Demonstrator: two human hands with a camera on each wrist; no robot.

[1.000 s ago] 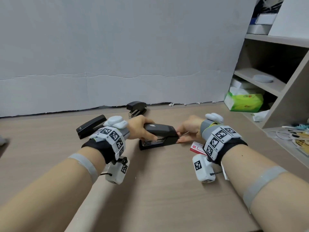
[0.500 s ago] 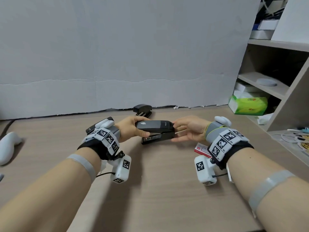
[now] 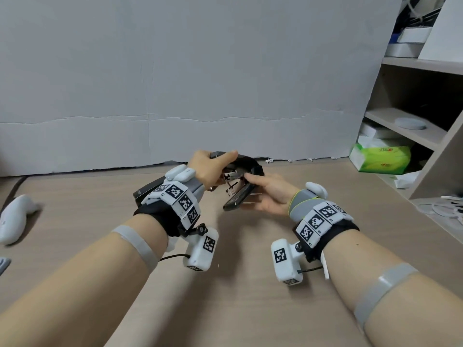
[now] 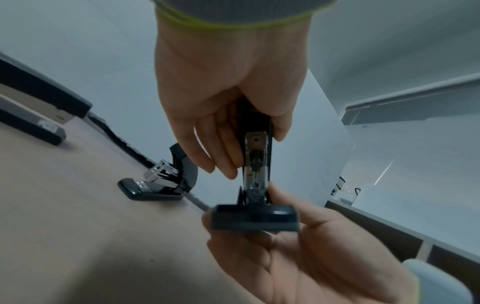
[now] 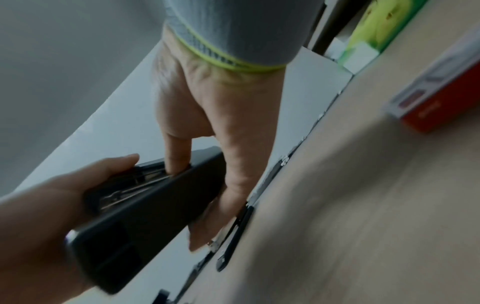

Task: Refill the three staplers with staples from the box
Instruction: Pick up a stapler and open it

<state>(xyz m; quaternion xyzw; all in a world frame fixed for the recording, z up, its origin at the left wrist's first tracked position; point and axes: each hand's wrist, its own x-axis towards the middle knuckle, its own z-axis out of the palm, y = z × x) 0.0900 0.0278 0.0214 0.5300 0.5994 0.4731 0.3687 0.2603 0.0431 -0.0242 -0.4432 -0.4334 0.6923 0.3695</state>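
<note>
A black stapler (image 3: 238, 196) is held above the wooden desk (image 3: 250, 284), hinged wide open with its metal magazine (image 3: 231, 177) showing. My left hand (image 3: 223, 166) grips the upper cover (image 4: 254, 218). My right hand (image 3: 253, 194) holds the base (image 5: 145, 216) from below, and thin metal strips show by its fingers. One left finger reaches into the open stapler in the right wrist view. A second black stapler (image 4: 161, 185) stands open on the desk and a third (image 4: 33, 115) lies further left. The red staple box (image 5: 441, 102) lies on the desk, hidden in the head view.
A white controller (image 3: 12, 219) lies at the desk's left edge. A shelf unit (image 3: 411, 126) stands at the right with a green tissue pack (image 3: 380, 159) beside it. A grey board (image 3: 200, 83) closes the back of the desk.
The stapler came up off the desk in both hands and its cover has swung open. Both hands rose and moved toward the back.
</note>
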